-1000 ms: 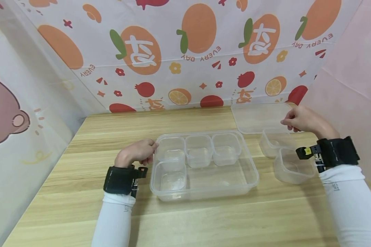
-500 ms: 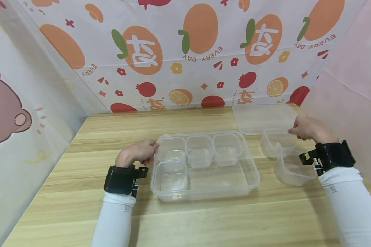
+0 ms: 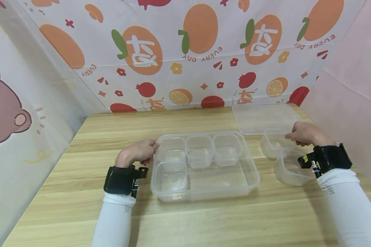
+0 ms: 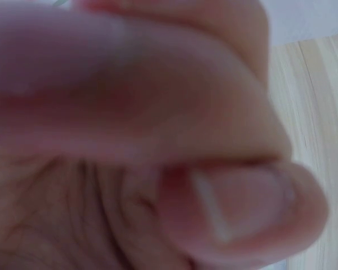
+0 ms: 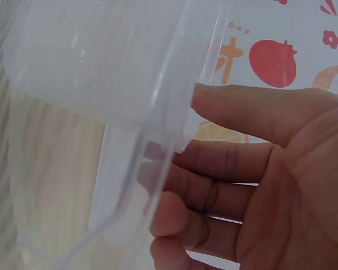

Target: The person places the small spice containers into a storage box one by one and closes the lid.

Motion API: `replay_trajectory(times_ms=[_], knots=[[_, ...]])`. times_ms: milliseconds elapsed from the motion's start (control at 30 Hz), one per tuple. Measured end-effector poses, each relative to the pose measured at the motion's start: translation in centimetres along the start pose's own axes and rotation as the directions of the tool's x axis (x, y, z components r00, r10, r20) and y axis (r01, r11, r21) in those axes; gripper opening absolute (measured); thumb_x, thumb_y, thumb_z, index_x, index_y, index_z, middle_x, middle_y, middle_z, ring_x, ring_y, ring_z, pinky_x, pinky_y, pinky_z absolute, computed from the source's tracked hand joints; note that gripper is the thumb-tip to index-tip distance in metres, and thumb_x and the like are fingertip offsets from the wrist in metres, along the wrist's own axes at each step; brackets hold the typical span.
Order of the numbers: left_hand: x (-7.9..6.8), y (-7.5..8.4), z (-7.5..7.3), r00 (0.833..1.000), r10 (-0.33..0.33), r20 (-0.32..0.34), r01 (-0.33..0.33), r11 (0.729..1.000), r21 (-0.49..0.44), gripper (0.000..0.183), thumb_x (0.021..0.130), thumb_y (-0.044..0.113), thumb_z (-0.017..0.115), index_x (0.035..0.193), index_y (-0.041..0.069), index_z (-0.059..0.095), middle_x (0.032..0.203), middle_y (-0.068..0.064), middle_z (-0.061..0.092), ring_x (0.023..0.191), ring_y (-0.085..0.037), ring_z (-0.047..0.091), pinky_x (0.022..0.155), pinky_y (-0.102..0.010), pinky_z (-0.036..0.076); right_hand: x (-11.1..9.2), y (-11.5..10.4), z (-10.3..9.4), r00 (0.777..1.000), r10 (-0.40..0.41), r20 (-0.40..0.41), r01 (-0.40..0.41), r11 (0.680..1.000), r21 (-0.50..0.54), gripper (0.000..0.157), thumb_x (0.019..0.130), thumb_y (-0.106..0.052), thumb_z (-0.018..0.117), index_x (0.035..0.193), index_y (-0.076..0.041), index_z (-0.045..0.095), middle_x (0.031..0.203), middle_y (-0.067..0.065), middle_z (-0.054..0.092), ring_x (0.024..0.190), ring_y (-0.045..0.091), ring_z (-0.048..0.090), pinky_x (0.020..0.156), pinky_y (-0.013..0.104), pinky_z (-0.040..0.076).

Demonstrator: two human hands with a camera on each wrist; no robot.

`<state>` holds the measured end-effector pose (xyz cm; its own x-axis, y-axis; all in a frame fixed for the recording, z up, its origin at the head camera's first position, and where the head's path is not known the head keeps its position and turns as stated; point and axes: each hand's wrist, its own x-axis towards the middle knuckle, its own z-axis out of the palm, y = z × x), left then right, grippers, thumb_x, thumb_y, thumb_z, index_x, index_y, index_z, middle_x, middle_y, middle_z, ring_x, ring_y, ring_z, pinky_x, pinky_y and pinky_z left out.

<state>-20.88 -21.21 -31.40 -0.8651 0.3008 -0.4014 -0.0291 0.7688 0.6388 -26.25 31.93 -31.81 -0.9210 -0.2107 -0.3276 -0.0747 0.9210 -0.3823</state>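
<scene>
A large clear plastic food container (image 3: 225,175) stands on the wooden table, with several small clear tubs (image 3: 172,175) inside: a row along its back and one at front left. At its upper left edge, my left hand (image 3: 138,151) pinches the rim. The left wrist view shows the thumb (image 4: 242,208) pressed against the index finger; the rim is hidden there. To the right, two loose small tubs stand close together, a rear one (image 3: 269,148) and a front one (image 3: 289,173). My right hand (image 3: 309,133) holds the rear tub's rim, thumb and fingers at its wall (image 5: 152,107).
A flat clear lid (image 3: 262,118) lies at the back right, behind the loose tubs. Printed fruit cloth (image 3: 201,79) hangs along the table's rear edge, and pale cloth covers both sides. Bare wood (image 3: 204,223) shows in front of the large container.
My right hand has come down and nearer, onto the right edge of the rear loose tub. The left hand keeps its place on the large container's rim.
</scene>
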Motion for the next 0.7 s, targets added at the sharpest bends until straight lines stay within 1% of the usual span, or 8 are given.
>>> replay_trajectory(times_ms=[67, 133, 300, 400, 467, 533, 700], knots=[[0.02, -0.01, 0.07, 1.0, 0.002, 0.0, -0.002, 1.0, 0.001, 0.029, 0.112, 0.015, 0.033, 0.095, 0.0, 0.052, 0.066, -0.005, 0.051, 0.057, -0.016, 0.048, 0.057, -0.028, 0.04, 0.02, 0.13, 0.07, 1.0, 0.0, 0.015, 0.0, 1.0, 0.002, 0.037, 0.099, -0.018, 0.058, 0.065, -0.005, 0.06, 0.057, 0.001, 0.047, 0.051, 0.015, 0.044, 0.054, 0.031, 0.036], [0.04, -0.01, 0.13, 1.0, 0.003, -0.001, -0.003, 1.0, 0.001, 0.029, 0.112, 0.015, 0.034, 0.096, -0.001, 0.052, 0.066, -0.005, 0.051, 0.057, -0.016, 0.048, 0.057, -0.028, 0.04, -0.02, 0.25, 0.09, 1.0, 0.001, 0.031, -0.001, 1.0, 0.002, 0.035, 0.099, -0.015, 0.058, 0.067, -0.003, 0.061, 0.058, 0.001, 0.047, 0.053, 0.016, 0.045, 0.055, 0.031, 0.037], [0.04, 0.07, 0.2, 1.0, 0.0, -0.001, 0.0, 1.0, 0.0, 0.03, 0.112, 0.017, 0.033, 0.097, -0.001, 0.051, 0.066, -0.005, 0.051, 0.056, -0.016, 0.047, 0.057, -0.029, 0.04, -0.05, 0.45, 0.14, 0.999, -0.027, 0.047, 0.029, 0.999, -0.041, 0.031, 0.098, -0.01, 0.057, 0.068, -0.002, 0.062, 0.057, -0.001, 0.044, 0.052, 0.014, 0.042, 0.055, 0.031, 0.035], [0.08, 0.06, 0.14, 1.0, 0.0, -0.001, 0.0, 1.0, 0.002, 0.03, 0.112, 0.017, 0.033, 0.097, -0.001, 0.051, 0.066, -0.005, 0.051, 0.056, -0.016, 0.048, 0.057, -0.029, 0.041, -0.04, 0.46, 0.15, 0.998, -0.04, 0.039, 0.043, 0.996, -0.078, 0.031, 0.096, -0.011, 0.056, 0.067, -0.004, 0.061, 0.055, -0.003, 0.041, 0.05, 0.012, 0.038, 0.053, 0.03, 0.032], [0.1, 0.05, 0.11, 1.0, 0.003, -0.001, -0.003, 1.0, 0.002, 0.029, 0.112, 0.016, 0.033, 0.097, -0.001, 0.051, 0.066, -0.005, 0.051, 0.057, -0.016, 0.048, 0.057, -0.029, 0.041, -0.06, 0.39, 0.21, 0.999, -0.033, 0.033, 0.036, 0.995, -0.097, 0.03, 0.095, -0.012, 0.056, 0.067, -0.005, 0.061, 0.055, -0.003, 0.04, 0.05, 0.012, 0.037, 0.053, 0.03, 0.031], [0.13, 0.03, 0.09, 1.0, 0.006, -0.001, -0.006, 1.0, 0.003, 0.029, 0.112, 0.016, 0.033, 0.097, -0.001, 0.051, 0.066, -0.005, 0.051, 0.057, -0.016, 0.048, 0.057, -0.028, 0.041, -0.13, 0.34, 0.24, 0.999, -0.023, 0.03, 0.026, 0.994, -0.109, 0.029, 0.094, -0.013, 0.055, 0.067, -0.006, 0.06, 0.055, -0.003, 0.039, 0.05, 0.013, 0.036, 0.053, 0.03, 0.03], [0.16, -0.08, 0.05, 1.0, -0.014, 0.0, 0.014, 1.0, 0.002, 0.03, 0.112, 0.017, 0.032, 0.096, 0.0, 0.051, 0.066, -0.005, 0.051, 0.056, -0.016, 0.048, 0.058, -0.029, 0.039, -0.23, 0.13, 0.28, 1.0, -0.012, 0.029, 0.015, 0.992, -0.123, 0.028, 0.093, -0.015, 0.054, 0.068, -0.005, 0.061, 0.056, -0.003, 0.04, 0.051, 0.014, 0.036, 0.053, 0.03, 0.029]])
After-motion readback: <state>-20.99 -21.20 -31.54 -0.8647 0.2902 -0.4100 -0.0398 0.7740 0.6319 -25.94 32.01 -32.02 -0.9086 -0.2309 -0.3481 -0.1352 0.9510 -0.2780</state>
